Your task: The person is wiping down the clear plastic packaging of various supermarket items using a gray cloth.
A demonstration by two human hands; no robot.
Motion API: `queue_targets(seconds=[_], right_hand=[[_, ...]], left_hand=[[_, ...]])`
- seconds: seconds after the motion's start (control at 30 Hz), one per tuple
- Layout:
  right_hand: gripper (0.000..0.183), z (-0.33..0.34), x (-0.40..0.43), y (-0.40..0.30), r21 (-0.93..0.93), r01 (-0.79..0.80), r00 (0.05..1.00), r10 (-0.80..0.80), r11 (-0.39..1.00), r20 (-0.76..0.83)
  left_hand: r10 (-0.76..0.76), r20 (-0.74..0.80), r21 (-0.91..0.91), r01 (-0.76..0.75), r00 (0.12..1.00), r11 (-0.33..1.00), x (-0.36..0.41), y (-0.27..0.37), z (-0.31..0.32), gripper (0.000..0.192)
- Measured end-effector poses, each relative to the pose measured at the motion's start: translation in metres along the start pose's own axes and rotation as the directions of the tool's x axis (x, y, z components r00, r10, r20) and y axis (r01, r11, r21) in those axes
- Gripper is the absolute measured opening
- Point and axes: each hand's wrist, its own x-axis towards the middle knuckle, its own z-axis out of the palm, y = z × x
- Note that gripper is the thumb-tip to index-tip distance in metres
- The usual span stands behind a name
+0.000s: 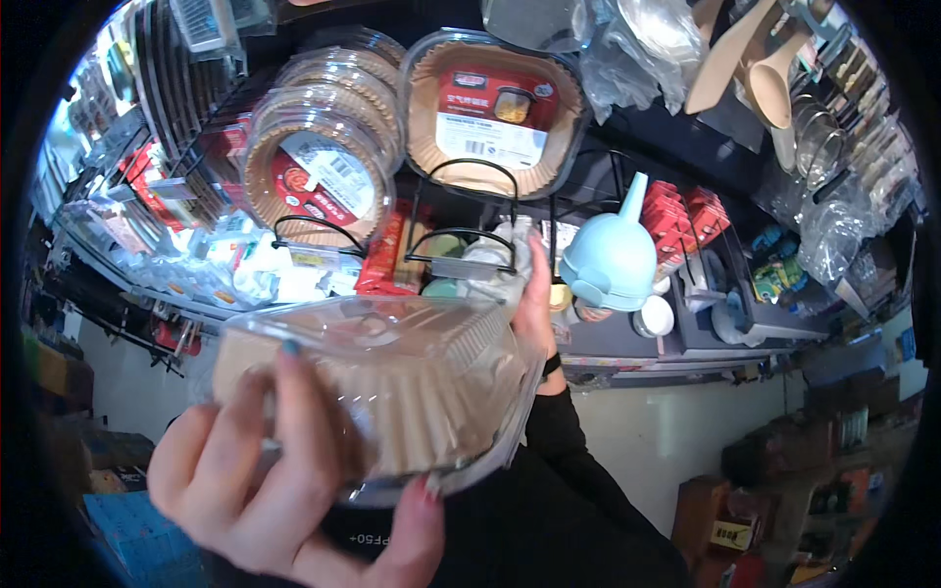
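Observation:
My left hand (294, 456) grips a clear plastic pack of pleated brown paper liners (412, 404), close to the camera. Its fingers lie over the near left side, and the thumb presses the lower edge. The pack is tilted and partly blurred. Beyond its right end, my right hand (535, 301) is raised toward the shelf, with a dark band at the wrist. A white wrapped item (503, 257) is beside its fingers; the pack hides part of this hand, so I cannot tell whether it holds anything.
Round liner packs (320, 176) and a square liner pack (492, 110) stand behind black wire loops (474, 165). A light blue funnel (614, 253) is at right, near small red boxes (665, 217). Wooden spoons (768, 88) hang upper right. A blue box (143, 536) is lower left.

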Motion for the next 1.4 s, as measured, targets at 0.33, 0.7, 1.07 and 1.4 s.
queue_targets(seconds=[0.33,0.7,1.07,1.4], right_hand=[[0.017,-0.022,-0.010,0.002,-0.043,-0.072,0.978,0.079,0.996,0.190],[0.032,-0.048,-0.009,0.029,-0.209,0.013,0.997,0.002,0.978,0.073],[0.023,0.013,-0.078,-0.001,-0.189,0.059,0.996,-0.045,0.980,0.080],[0.011,-0.024,-0.124,-0.011,-0.506,0.070,0.997,-0.068,0.859,0.023]], left_hand=[[-0.436,0.136,0.001,0.440,0.890,0.898,-0.018,0.019,-0.019,0.053],[-0.599,0.153,0.058,0.598,0.786,0.800,-0.008,0.027,-0.027,0.040],[-0.613,-0.125,-0.314,0.555,0.780,0.770,-0.041,-0.002,0.033,0.050],[-0.685,-0.659,-0.602,0.329,0.309,0.727,0.035,-0.057,0.147,0.034]])
